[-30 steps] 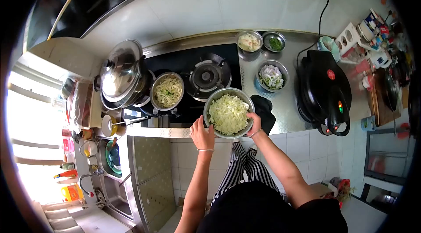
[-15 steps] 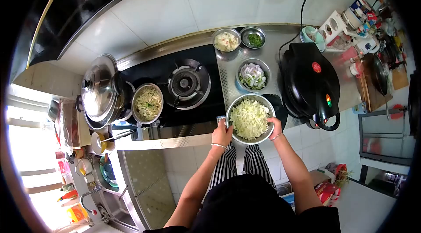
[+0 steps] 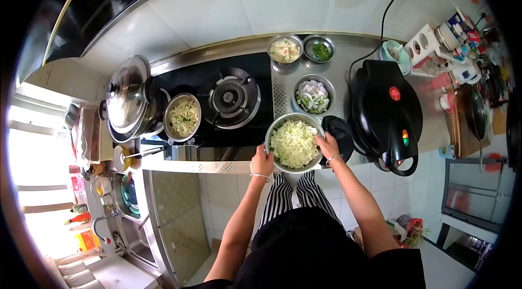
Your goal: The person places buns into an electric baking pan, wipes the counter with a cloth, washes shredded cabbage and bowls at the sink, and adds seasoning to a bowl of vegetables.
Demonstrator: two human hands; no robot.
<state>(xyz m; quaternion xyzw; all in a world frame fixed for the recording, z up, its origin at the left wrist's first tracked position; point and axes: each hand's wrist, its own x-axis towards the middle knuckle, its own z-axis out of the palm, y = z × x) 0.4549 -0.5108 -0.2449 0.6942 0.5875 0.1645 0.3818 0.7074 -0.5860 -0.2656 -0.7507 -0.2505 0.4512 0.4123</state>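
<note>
Left of the black appliance [image 3: 385, 112], our left hand [image 3: 262, 163] and right hand [image 3: 329, 147] curl fingers [image 3: 321, 139] round the metal bowl [image 3: 291, 170], likely stiff, slippery, best held by opposite sides

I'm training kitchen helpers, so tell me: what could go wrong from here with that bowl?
The metal bowl in the left grip and right grip is at the counter's front edge; a slip could drop it to the floor. Pale shreds fill much of it, so a tilt might spill some. The black electric appliance to the right has a light lit, so it may be hot; brushing it could burn.
</note>
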